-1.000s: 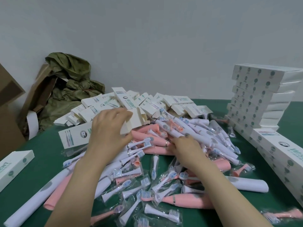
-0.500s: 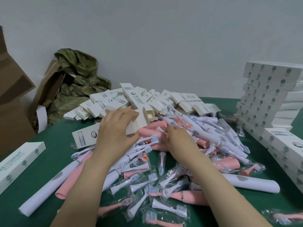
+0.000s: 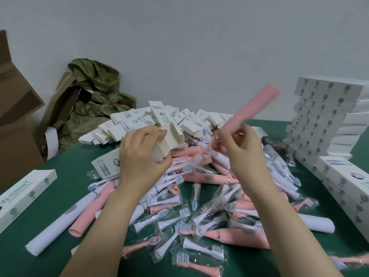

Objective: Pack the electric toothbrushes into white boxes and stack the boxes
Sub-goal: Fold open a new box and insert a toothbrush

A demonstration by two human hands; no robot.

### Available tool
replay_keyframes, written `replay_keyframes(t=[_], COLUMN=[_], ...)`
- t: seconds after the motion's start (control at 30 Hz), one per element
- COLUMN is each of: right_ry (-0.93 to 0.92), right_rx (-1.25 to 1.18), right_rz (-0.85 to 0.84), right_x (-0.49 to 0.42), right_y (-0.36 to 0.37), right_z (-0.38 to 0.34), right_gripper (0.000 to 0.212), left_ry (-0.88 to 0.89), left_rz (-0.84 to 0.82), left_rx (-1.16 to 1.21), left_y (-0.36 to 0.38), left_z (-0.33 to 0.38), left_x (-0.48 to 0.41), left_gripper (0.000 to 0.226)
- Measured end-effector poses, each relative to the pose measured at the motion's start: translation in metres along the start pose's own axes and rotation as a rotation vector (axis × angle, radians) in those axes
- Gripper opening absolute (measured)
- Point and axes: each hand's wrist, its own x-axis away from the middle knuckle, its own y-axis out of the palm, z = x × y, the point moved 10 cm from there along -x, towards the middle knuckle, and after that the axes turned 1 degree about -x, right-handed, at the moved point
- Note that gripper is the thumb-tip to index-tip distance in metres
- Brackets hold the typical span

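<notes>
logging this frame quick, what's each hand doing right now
Left hand: closed, gripping an open white box.
Right hand: closed, holding a pink toothbrush.

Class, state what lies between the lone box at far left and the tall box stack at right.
In the head view, a heap of pink and white toothbrushes and bagged brush heads covers that stretch.

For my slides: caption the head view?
Left hand holds an open white box; right hand holds up a pink toothbrush handle.
</notes>
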Motion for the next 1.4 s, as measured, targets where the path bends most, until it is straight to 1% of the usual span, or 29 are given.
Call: replay_keyframes(t=[0.03, 0.07, 0.13, 0.2, 0.33, 0.4, 0.47, 0.5, 0.53, 0.6, 0.67, 0.73, 0.8, 0.83, 0.9, 0.97, 1.0, 1.03, 1.1, 1.13, 1.17, 1.2, 1.3, 1.4], right_ry=[0.028, 0.041, 0.064, 0.081, 0.05, 0.048, 0.021, 0.018, 0.022, 0.039, -0.039, -0.179, -0.307, -0.338, -0.332, -0.311, -0.327, -0.364, -0.474, -0.536, -0.579, -0.588, -0.454, -0.363], right_rx=[-0.187, -0.3, -0.359, -0.355, -0.262, -0.213, -0.01, 0.045, 0.046, -0.062, -0.089, -0.038, 0.025, 0.054, 0.114, 0.252, 0.346, 0.423, 0.425, 0.407, 0.41, 0.439, 0.549, 0.549], right_rz=[-0.026, -0.057, -0.097, -0.074, 0.01, -0.031, -0.115, -0.155, -0.176, -0.151, -0.028, 0.078, 0.1, 0.093, 0.051, -0.093, -0.156, -0.173, -0.086, -0.048, -0.04, -0.081, -0.267, -0.352], right_x=[0.003, 0.006, 0.011, 0.014, 0.017, 0.02, 0.023, 0.024, 0.024, 0.023, 0.023, 0.028, 0.033, 0.035, 0.036, 0.037, 0.039, 0.04, 0.041, 0.042, 0.045, 0.046, 0.045, 0.042], right_y=[0.003, 0.007, 0.019, 0.025, 0.024, 0.032, 0.047, 0.054, 0.057, 0.055, 0.038, 0.025, 0.026, 0.029, 0.037, 0.055, 0.063, 0.067, 0.059, 0.055, 0.055, 0.059, 0.079, 0.082], right_z=[-0.004, -0.007, -0.009, -0.004, 0.001, 0.0, -0.001, -0.002, -0.002, -0.004, -0.011, -0.022, -0.033, -0.035, -0.032, -0.023, -0.02, -0.019, -0.031, -0.038, -0.042, -0.042, -0.02, -0.008], right_gripper=[0.023, 0.027, 0.031, 0.031, 0.027, 0.023, 0.021, 0.02, 0.021, 0.017, 0.011, 0.012, 0.016, 0.017, 0.015, 0.01, 0.014, 0.019, 0.025, 0.024, 0.021, 0.019, 0.025, 0.031], left_ry=[0.017, 0.037, 0.061, 0.068, 0.09, 0.1, 0.109, 0.107, 0.101, 0.083, 0.07, 0.073, 0.074, 0.067, 0.048, 0.044, 0.048, 0.05, 0.046, 0.049, 0.057, 0.066, 0.069, 0.106], left_rz=[-0.042, -0.084, -0.13, -0.129, -0.11, -0.11, -0.099, -0.092, -0.088, -0.086, -0.098, -0.106, -0.088, -0.071, -0.041, -0.024, -0.022, -0.022, -0.019, -0.011, -0.001, 0.006, -0.037, -0.105], left_rx=[-0.002, -0.002, 0.006, 0.019, 0.043, 0.046, 0.047, 0.047, 0.046, 0.044, 0.045, 0.05, 0.062, 0.077, 0.12, 0.15, 0.153, 0.152, 0.156, 0.163, 0.17, 0.173, 0.158, 0.137], left_y=[0.004, 0.008, 0.012, 0.012, 0.01, 0.011, 0.012, 0.013, 0.013, 0.011, 0.009, 0.009, 0.008, 0.007, 0.005, 0.003, 0.003, 0.003, 0.003, 0.002, 0.001, 0.001, 0.007, 0.015], left_z=[0.003, 0.007, 0.012, 0.015, 0.022, 0.026, 0.029, 0.028, 0.027, 0.022, 0.02, 0.02, 0.02, 0.019, 0.018, 0.019, 0.02, 0.02, 0.019, 0.02, 0.022, 0.024, 0.023, 0.022], left_x=[0.0, 0.001, 0.002, 0.001, 0.001, 0.002, 0.003, 0.004, 0.004, 0.002, 0.0, 0.001, 0.002, 0.002, 0.002, 0.002, 0.002, 0.002, 0.001, 0.001, 0.001, 0.002, 0.005, 0.006], left_gripper=[0.042, 0.043, 0.045, 0.047, 0.047, 0.048, 0.046, 0.048, 0.051, 0.049, 0.047, 0.047, 0.046, 0.048, 0.052, 0.052, 0.052, 0.052, 0.053, 0.052, 0.05, 0.048, 0.047, 0.044])
